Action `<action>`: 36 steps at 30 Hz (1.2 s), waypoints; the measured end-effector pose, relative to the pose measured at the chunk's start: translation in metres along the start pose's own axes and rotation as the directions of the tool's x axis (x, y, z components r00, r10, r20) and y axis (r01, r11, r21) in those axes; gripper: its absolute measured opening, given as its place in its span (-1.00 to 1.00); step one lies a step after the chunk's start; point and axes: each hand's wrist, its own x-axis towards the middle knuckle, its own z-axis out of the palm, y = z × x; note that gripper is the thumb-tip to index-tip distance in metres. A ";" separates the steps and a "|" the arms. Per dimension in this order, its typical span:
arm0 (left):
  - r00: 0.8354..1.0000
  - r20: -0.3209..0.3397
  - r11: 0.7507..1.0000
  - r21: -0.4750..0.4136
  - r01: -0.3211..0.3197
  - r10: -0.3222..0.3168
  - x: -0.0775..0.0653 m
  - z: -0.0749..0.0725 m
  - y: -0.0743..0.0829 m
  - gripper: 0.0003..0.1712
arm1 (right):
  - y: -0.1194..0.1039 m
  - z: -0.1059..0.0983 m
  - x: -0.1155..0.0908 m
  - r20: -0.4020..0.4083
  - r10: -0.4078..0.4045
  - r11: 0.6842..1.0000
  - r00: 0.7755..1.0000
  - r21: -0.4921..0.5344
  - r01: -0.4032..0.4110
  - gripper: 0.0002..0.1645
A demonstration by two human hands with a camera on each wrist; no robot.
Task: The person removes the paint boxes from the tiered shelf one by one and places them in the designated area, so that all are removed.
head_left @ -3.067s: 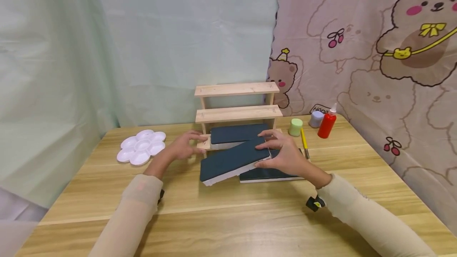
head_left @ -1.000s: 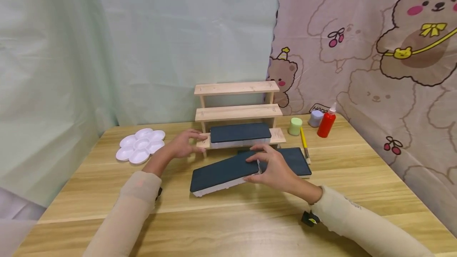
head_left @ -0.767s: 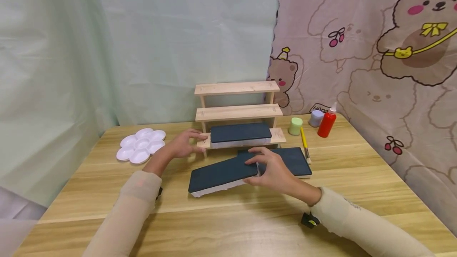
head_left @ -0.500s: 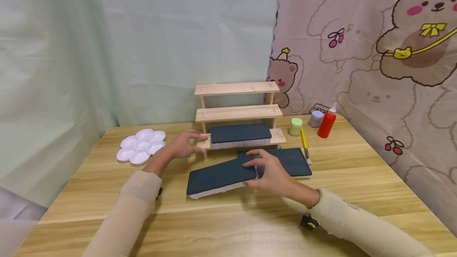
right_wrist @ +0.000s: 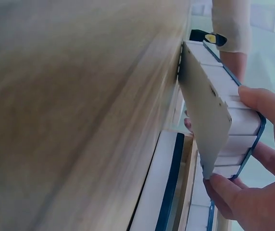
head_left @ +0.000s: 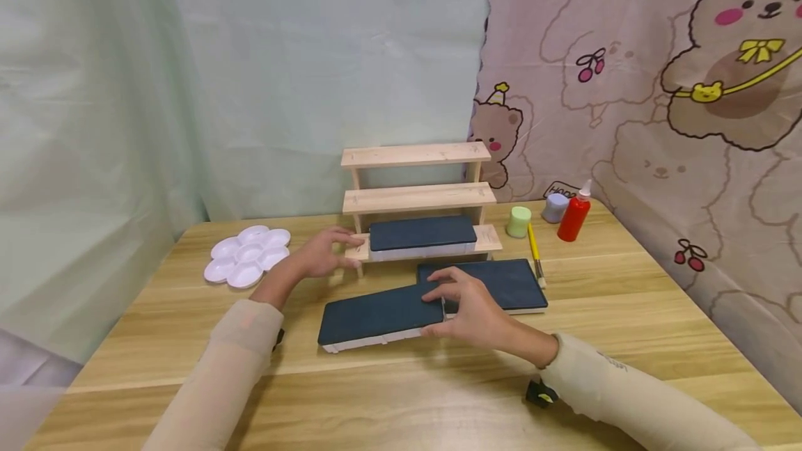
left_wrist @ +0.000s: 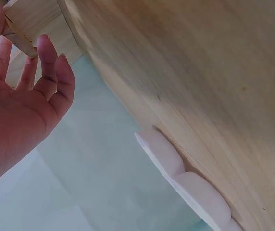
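Observation:
My right hand [head_left: 471, 310] grips the right end of a long white box [head_left: 383, 314] with a dark blue lid. In the right wrist view the box [right_wrist: 214, 96] tilts, its far end at the tabletop and its gripped end raised. My left hand [head_left: 321, 253] pinches the left end of the lowest step of a three-step wooden rack [head_left: 358, 249], seen closer as a board end [left_wrist: 22, 42] between thumb and fingers. On that step sits another dark-lidded box [head_left: 422, 234]. A third lidded box [head_left: 501, 284] lies on the table, partly behind my right hand.
A white flower-shaped palette [head_left: 248, 255] lies at the left. Right of the rack stand a green jar [head_left: 519, 222], a purple jar [head_left: 555, 208] and a red bottle [head_left: 574, 216], with a yellow-handled brush [head_left: 535, 256] on the table. Curtains hang behind.
My right hand has carried its box left and nearer to me, and its raised end has sunk lower. More of the box behind now shows. My left hand has stayed at the rack.

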 end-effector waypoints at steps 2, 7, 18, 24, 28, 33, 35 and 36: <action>1.000 0.001 1.000 0.002 -0.001 0.001 0.000 0.000 0.000 -0.41 | 0.000 0.000 0.000 0.008 -0.001 1.000 1.000 0.007 0.001 -0.48; 1.000 0.005 1.000 0.001 0.002 -0.002 0.000 0.000 0.001 -0.41 | -0.002 0.000 -0.001 0.025 -0.004 1.000 1.000 0.027 0.003 -0.46; 1.000 0.009 1.000 0.013 0.011 -0.011 0.000 0.001 0.000 -0.40 | -0.005 0.001 -0.003 0.081 -0.007 0.998 0.997 0.068 0.002 -0.42; 1.000 0.010 1.000 0.013 0.023 -0.023 -0.001 0.001 -0.001 -0.40 | -0.007 0.003 -0.004 0.125 0.035 0.993 0.992 0.111 -0.049 -0.40; 1.000 0.009 1.000 0.011 0.015 -0.015 0.000 0.001 -0.001 -0.40 | -0.008 0.004 -0.006 0.141 0.032 0.993 0.989 0.111 -0.048 -0.38; 1.000 0.007 1.000 0.007 0.019 -0.019 0.000 0.000 0.001 -0.41 | -0.008 0.005 -0.008 0.172 0.029 0.992 0.985 0.118 -0.050 -0.37; 1.000 0.007 1.000 0.002 0.031 -0.031 0.000 0.000 0.002 -0.41 | -0.008 0.005 -0.008 0.179 0.026 0.992 0.984 0.114 -0.047 -0.37; 0.999 0.008 0.999 -0.002 0.037 -0.037 -0.001 -0.001 0.002 -0.41 | -0.008 0.005 -0.008 0.182 0.025 0.993 0.983 0.109 -0.046 -0.37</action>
